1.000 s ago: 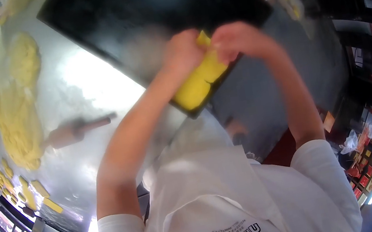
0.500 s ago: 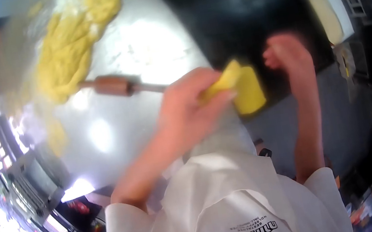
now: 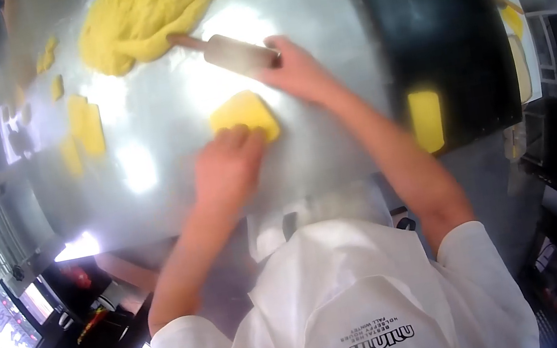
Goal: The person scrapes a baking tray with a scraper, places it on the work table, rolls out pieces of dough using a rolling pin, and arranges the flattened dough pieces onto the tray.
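A flat piece of yellow dough (image 3: 242,111) lies on the metal worktop in front of me. My left hand (image 3: 228,156) has its curled fingers on the near edge of that piece. Just beyond and to the right, my right hand (image 3: 298,71) is closed round the near end of a rolling pin (image 3: 236,54). The pin lies slantwise, its far handle close to a large mass of yellow dough (image 3: 149,15). On a black tray (image 3: 450,34) at the right, another flat dough piece (image 3: 427,121) rests near the front edge.
Several small dough strips (image 3: 87,125) lie on the left part of the metal worktop (image 3: 178,191). Past the black tray, a pale surface (image 3: 520,63) holds something yellow. Machine-like equipment (image 3: 6,219) stands beyond the worktop's left side.
My left hand has moved from beside the tray onto the worktop, where a dough piece now lies. My right hand has left the tray and taken hold of the rolling pin. The view has shifted.
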Action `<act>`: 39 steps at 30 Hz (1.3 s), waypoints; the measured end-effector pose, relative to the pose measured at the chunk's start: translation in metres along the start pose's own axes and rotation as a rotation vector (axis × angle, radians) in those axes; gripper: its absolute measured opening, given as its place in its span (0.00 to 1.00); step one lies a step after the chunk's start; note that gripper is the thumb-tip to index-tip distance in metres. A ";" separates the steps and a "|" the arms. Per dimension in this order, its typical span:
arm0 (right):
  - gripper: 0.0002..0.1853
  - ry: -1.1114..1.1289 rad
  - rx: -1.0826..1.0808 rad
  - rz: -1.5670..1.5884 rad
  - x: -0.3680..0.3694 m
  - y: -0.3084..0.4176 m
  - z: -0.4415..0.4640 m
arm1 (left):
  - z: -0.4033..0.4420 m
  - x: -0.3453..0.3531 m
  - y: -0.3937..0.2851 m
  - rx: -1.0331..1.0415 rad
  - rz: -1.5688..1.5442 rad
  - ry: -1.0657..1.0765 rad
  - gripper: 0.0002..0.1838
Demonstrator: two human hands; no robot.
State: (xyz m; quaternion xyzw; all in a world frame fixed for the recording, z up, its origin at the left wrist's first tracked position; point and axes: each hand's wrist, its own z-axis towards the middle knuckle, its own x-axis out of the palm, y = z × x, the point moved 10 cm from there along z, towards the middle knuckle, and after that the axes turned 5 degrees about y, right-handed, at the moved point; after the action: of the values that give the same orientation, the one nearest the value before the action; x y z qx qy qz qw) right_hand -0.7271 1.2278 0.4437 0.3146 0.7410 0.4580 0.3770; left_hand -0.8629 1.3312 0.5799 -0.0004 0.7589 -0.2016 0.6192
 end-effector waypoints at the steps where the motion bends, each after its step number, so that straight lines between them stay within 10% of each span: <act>1: 0.39 0.028 -0.025 0.061 0.004 0.003 -0.002 | -0.015 0.016 0.011 -0.014 -0.090 -0.008 0.16; 9: 0.31 -0.270 0.385 0.470 0.006 -0.037 -0.135 | -0.067 0.073 0.137 -0.394 -1.164 -0.627 0.31; 21: 0.34 -0.179 0.369 0.648 0.079 -0.012 -0.143 | -0.034 0.091 0.106 -0.219 -1.341 -0.810 0.33; 28: 0.34 -0.248 0.250 0.289 -0.002 -0.025 -0.126 | -0.022 0.075 0.128 -0.415 -0.778 -0.681 0.25; 34: 0.34 -0.189 0.063 0.077 -0.038 -0.008 -0.106 | 0.044 0.069 0.093 -0.143 -0.399 -0.128 0.19; 39: 0.36 -0.207 0.016 -0.103 -0.045 -0.003 -0.097 | 0.037 0.062 0.087 -0.123 -0.385 -0.255 0.20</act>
State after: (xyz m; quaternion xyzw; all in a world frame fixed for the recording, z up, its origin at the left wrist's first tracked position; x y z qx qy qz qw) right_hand -0.7865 1.1474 0.4823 0.3248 0.7169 0.3971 0.4721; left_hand -0.8204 1.3846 0.4895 -0.2083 0.6712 -0.2676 0.6591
